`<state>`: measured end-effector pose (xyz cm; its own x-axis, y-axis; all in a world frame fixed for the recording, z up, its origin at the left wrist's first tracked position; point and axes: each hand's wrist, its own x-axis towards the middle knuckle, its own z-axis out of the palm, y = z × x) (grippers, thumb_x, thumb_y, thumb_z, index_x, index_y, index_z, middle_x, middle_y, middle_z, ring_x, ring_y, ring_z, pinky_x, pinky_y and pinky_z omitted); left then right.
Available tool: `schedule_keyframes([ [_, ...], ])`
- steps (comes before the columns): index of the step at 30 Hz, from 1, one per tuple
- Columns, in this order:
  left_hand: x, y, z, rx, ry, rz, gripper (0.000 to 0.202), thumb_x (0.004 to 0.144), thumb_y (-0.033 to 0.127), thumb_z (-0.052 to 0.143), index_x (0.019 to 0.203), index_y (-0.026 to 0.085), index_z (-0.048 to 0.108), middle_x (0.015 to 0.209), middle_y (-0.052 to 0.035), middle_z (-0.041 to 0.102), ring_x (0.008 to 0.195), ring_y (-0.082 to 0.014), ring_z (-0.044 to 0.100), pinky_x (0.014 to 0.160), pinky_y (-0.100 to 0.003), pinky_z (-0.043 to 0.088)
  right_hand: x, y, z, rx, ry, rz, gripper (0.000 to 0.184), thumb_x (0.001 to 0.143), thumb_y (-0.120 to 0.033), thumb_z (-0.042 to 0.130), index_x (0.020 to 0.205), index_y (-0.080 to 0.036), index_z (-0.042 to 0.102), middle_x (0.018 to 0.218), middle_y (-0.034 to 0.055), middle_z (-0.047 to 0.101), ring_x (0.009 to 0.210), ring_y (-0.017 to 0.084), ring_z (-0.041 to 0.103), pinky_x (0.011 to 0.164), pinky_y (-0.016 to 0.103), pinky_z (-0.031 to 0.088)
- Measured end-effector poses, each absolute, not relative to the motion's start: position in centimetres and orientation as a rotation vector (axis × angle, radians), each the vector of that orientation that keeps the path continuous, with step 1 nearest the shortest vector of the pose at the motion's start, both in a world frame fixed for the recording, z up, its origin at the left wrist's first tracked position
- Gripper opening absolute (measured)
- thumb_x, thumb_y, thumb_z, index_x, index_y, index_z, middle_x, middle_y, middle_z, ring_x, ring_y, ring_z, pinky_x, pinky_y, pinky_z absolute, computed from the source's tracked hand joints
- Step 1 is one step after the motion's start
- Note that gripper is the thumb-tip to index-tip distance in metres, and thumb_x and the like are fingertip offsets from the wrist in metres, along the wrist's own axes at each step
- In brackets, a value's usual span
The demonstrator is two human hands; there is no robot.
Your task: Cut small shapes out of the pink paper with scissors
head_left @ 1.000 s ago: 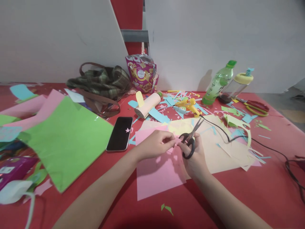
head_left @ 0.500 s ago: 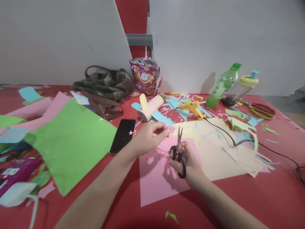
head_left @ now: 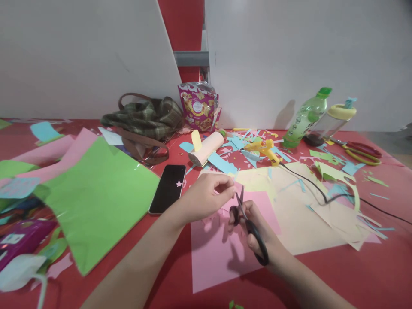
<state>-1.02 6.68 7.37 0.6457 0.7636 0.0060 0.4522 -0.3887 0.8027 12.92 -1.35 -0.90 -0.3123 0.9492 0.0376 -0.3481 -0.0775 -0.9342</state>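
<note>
My right hand (head_left: 257, 225) holds a pair of black-handled scissors (head_left: 258, 243), fingers through the loops. The blades point up and away, slightly parted, with their tips close to my left fingertips. My left hand (head_left: 212, 191) is closed in a pinch; whatever is between thumb and forefinger is too small to make out. Below both hands lies a pink paper sheet (head_left: 209, 257), with small pink scraps on it under the left hand. A phone (head_left: 167, 189) with a small pink star (head_left: 179, 183) on its screen lies left of my left hand.
Beyond the hands are a paper-covered tube (head_left: 207, 148), a yellow glue gun (head_left: 262, 148) with a black cord, and many scraps. Green sheets (head_left: 99, 201) lie left, cream paper (head_left: 299, 227) right. A snack bag (head_left: 199, 105), cloth bag (head_left: 144, 113) and green bottle (head_left: 307, 118) stand behind.
The scissors have tilted left and their blades have come nearer to my left fingertips. The right fingers have spread the handles further apart. My left hand keeps its pinch, and the view has shifted slightly.
</note>
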Motion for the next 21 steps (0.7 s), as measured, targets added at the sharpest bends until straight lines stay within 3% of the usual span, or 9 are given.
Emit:
schedule_keyframes([
  [11, -0.9, 6.6, 7.7, 2.053, 0.907, 0.439, 0.02, 0.077, 0.02, 0.037, 0.059, 0.015, 0.042, 0.06, 0.0037, 0.045, 0.058, -0.0082, 0.041, 0.056, -0.018, 0.033, 13.0, -1.3, -0.8, -0.769, -1.121, 1.591, 0.038, 0.065, -0.051, 0.056, 0.081, -0.024, 0.036, 0.078, 0.0009, 0.045, 0.061, 0.013, 0.045, 0.057, 0.03, 0.038],
  [21, -0.9, 6.6, 7.9, 2.067, 0.898, 0.412, 0.019, 0.076, 0.018, 0.036, 0.058, 0.015, 0.042, 0.059, 0.0036, 0.045, 0.058, -0.0084, 0.041, 0.056, -0.019, 0.033, 12.8, -0.9, -1.6, -0.837, -1.027, 1.621, 0.043, 0.058, -0.048, 0.064, 0.077, -0.025, 0.033, 0.074, -0.0003, 0.046, 0.061, 0.015, 0.047, 0.052, 0.029, 0.039],
])
